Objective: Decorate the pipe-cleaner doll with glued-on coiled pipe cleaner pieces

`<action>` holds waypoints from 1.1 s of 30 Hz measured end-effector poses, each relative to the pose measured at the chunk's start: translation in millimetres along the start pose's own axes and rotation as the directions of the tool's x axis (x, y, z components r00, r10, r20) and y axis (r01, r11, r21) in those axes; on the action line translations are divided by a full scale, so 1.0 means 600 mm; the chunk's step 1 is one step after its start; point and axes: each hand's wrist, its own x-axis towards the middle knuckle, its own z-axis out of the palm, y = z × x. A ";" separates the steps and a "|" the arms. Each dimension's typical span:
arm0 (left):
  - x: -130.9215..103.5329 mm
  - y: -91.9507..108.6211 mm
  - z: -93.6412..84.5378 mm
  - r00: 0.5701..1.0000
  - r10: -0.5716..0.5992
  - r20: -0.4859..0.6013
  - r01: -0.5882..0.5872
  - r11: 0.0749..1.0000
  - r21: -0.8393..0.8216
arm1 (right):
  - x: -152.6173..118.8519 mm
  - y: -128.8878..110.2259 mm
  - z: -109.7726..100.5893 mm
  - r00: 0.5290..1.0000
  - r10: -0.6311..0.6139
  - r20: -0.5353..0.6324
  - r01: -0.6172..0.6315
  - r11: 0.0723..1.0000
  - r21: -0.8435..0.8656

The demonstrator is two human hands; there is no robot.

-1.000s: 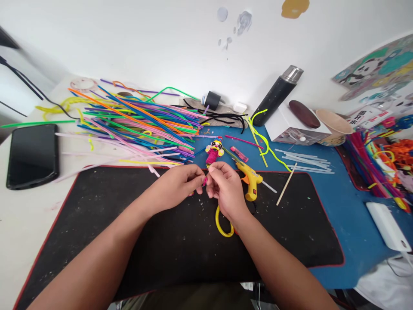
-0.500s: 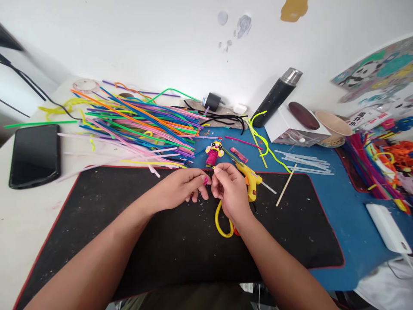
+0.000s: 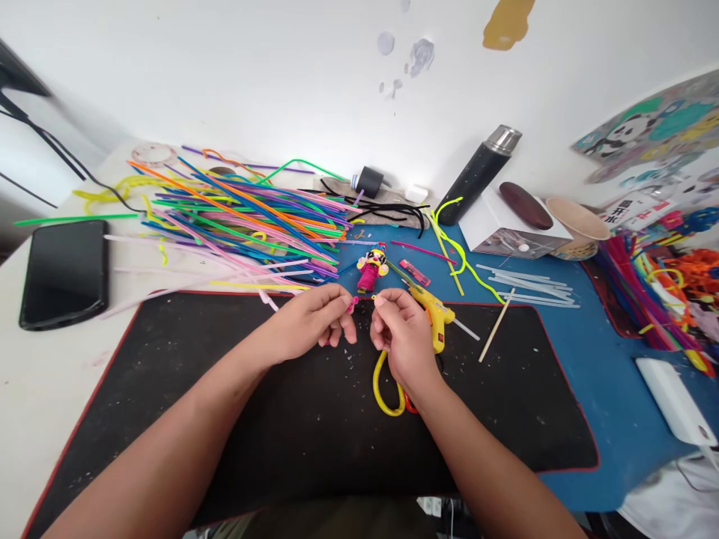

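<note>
Between thumb and forefinger, my left hand (image 3: 311, 322) pinches a small magenta pipe cleaner piece (image 3: 353, 303). My right hand (image 3: 401, 329), a short gap away, pinches a tiny yellow pipe cleaner piece (image 3: 375, 297); most of it is hidden by the fingers. Just beyond both hands lies a little doll of pipe cleaners (image 3: 370, 269), with a magenta body and a yellow, white and black head. Beside my right hand rests a yellow glue gun (image 3: 435, 311). Scissors with yellow handles (image 3: 389, 389) lie partly under that hand and wrist.
A large heap of coloured pipe cleaners (image 3: 247, 217) covers the back left, near a phone (image 3: 64, 273). Glue sticks (image 3: 528, 286), a wooden stick (image 3: 496, 326) and a pink sharpener-like piece (image 3: 416, 273) lie to the right. A black thermos (image 3: 477, 176) leans by a white box (image 3: 505, 228).
My hands have moved slightly apart, opening a gap between the fingertips. The magenta piece now shows more at my left fingertips. The view has shifted a little.
</note>
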 end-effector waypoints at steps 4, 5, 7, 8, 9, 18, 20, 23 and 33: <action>-0.002 0.000 -0.001 0.975 0.095 -0.201 -0.045 0.970 0.239 | -0.003 -0.001 -0.003 0.999 -0.017 0.032 0.018 0.999 -0.045; -0.003 0.001 -0.001 0.961 0.130 -0.242 -0.049 0.948 0.315 | -0.004 -0.002 -0.003 0.999 -0.020 0.042 0.023 0.998 -0.059; -0.003 0.000 0.000 0.936 0.199 -0.291 -0.053 0.895 0.443 | -0.008 -0.006 0.000 0.998 -0.023 0.060 0.028 0.996 -0.086; -0.003 0.000 0.000 0.927 0.227 -0.298 -0.055 0.869 0.492 | -0.009 -0.008 0.003 0.998 -0.023 0.066 0.029 0.995 -0.099; -0.003 -0.001 0.001 0.921 0.252 -0.298 -0.058 0.844 0.533 | -0.011 -0.011 0.005 0.997 -0.024 0.068 0.031 0.993 -0.111; -0.003 -0.010 0.006 0.898 0.364 -0.248 -0.074 0.680 0.730 | -0.012 -0.017 0.020 0.996 -0.060 0.071 0.072 0.980 -0.184; -0.003 -0.010 0.007 0.902 0.363 -0.236 -0.072 0.663 0.745 | -0.011 -0.017 0.022 0.995 -0.064 0.071 0.077 0.976 -0.204; -0.004 -0.010 0.008 0.898 0.373 -0.232 -0.076 0.652 0.755 | -0.011 -0.018 0.025 0.996 -0.066 0.068 0.079 0.971 -0.226; -0.007 -0.008 0.011 0.882 0.431 -0.192 -0.141 0.629 0.764 | -0.013 -0.019 0.027 0.995 -0.089 0.036 0.095 0.955 -0.280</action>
